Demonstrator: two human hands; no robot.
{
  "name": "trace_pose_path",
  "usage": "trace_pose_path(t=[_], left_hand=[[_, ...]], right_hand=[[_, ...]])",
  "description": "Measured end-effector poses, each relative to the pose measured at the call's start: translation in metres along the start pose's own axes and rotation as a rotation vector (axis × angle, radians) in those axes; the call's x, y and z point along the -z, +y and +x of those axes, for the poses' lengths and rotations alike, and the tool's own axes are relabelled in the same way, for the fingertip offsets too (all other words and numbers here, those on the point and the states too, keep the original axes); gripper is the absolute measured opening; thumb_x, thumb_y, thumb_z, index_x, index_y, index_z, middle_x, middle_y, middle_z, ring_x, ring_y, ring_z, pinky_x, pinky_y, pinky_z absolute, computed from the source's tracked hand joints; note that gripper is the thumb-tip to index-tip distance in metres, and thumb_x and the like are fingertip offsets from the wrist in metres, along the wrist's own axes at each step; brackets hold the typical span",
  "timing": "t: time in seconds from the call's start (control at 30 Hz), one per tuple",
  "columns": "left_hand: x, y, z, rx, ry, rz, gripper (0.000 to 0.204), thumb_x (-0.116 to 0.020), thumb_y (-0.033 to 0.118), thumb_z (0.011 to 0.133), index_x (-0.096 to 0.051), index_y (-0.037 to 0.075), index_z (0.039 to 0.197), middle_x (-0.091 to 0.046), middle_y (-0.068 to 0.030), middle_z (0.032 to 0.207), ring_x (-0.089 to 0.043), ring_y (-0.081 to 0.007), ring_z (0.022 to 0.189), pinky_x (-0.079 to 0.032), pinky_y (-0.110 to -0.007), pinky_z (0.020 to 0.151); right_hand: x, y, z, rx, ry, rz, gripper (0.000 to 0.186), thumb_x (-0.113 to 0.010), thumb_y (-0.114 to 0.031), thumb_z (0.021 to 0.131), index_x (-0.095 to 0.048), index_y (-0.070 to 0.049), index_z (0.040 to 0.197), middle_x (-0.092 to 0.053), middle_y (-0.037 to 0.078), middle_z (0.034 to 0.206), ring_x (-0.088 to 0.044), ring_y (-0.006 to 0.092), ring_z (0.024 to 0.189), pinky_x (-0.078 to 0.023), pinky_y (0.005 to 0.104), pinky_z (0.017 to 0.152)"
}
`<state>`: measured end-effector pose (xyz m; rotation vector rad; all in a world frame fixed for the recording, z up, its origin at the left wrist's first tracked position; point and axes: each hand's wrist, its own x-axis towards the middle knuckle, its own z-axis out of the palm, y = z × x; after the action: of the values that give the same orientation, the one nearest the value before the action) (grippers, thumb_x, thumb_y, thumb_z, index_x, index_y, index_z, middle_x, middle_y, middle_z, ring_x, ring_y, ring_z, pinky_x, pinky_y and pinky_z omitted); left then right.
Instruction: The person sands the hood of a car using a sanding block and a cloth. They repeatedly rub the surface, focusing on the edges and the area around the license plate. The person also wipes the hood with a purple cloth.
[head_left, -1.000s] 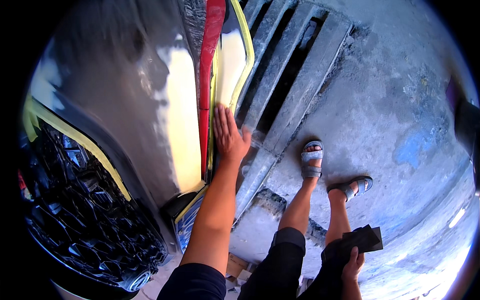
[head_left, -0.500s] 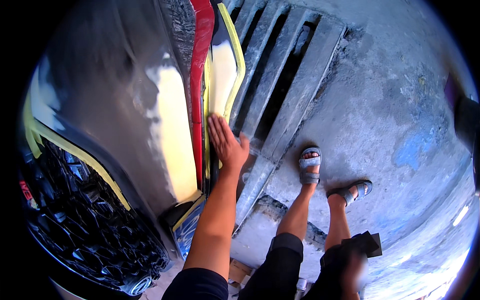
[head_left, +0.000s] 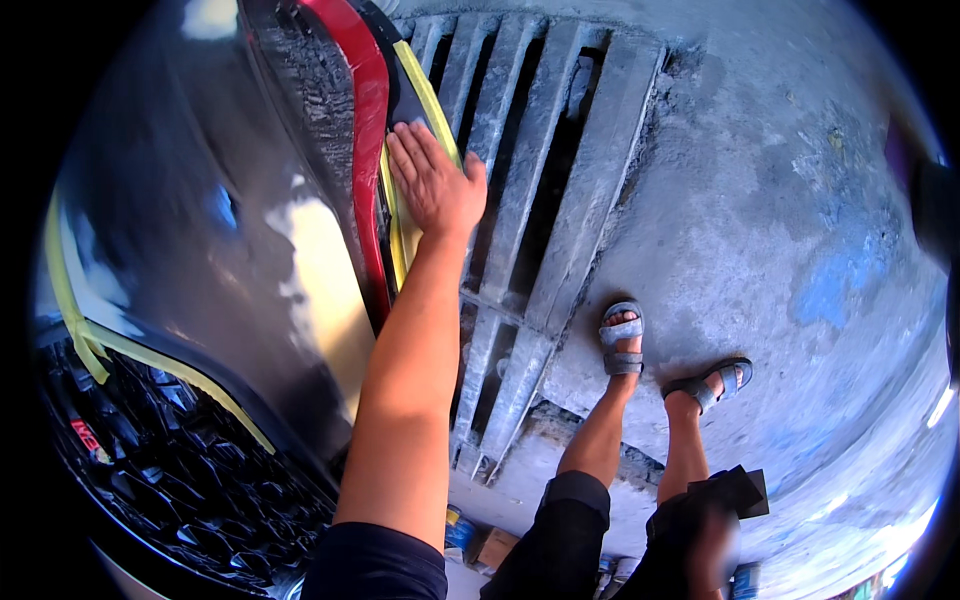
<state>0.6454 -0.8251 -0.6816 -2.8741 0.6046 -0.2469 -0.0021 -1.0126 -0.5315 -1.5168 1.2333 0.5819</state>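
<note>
My left hand (head_left: 435, 188) lies flat on a narrow curved panel (head_left: 402, 222) edged with yellow masking tape (head_left: 428, 95). Its fingers are stretched out, thumb apart, with no tool visible under the palm. Just left of it runs a red strip (head_left: 368, 130) beside a car's dark grey front body panel (head_left: 190, 150). A cream-yellow bare patch (head_left: 325, 270) shows on the grey. My right hand (head_left: 712, 550) hangs low by my leg, its fingers smeared by blur. Right above it is a flat black square-cornered piece (head_left: 735, 490); whether the hand grips it is unclear.
The car's black grille (head_left: 170, 450) is at lower left, with more tape along its edge. A slotted grating (head_left: 520, 150) is set in the concrete floor (head_left: 740, 220). My sandalled feet (head_left: 622, 335) stand right of it. A small cardboard box (head_left: 497, 548) lies near the bottom.
My left hand has slid farther up the taped panel, away from me. The view has shifted slightly. My right hand and the black piece stay nearly in place.
</note>
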Motion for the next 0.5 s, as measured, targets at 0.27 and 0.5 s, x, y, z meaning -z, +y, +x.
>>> trace_pose_path(t=[0.27, 0.5], left_hand=[[-0.012, -0.001, 0.053, -0.011, -0.124, 0.192, 0.086, -0.045, 0.048, 0.09, -0.018, -0.009, 0.148, -0.009, -0.0301, 0.156, -0.004, -0.0392, 0.148, 0.0, -0.047, 0.119], [0.0, 0.0, 0.055, -0.151, -0.188, 0.213, 0.088, -0.047, 0.05, 0.09, -0.018, -0.009, 0.148, -0.009, -0.0281, 0.157, -0.004, -0.0375, 0.148, -0.003, -0.046, 0.12]], right_hand=[[-0.009, 0.003, -0.005, 0.01, 0.013, 0.047, 0.039, -0.044, -0.008, 0.098, -0.044, 0.003, 0.135, -0.051, 0.025, 0.131, -0.049, 0.0402, 0.122, -0.036, 0.0522, 0.105], [-0.015, 0.003, -0.006, 0.002, 0.061, 0.116, 0.038, -0.047, -0.007, 0.096, -0.046, 0.003, 0.133, -0.052, 0.024, 0.129, -0.051, 0.0396, 0.12, -0.037, 0.0518, 0.103]])
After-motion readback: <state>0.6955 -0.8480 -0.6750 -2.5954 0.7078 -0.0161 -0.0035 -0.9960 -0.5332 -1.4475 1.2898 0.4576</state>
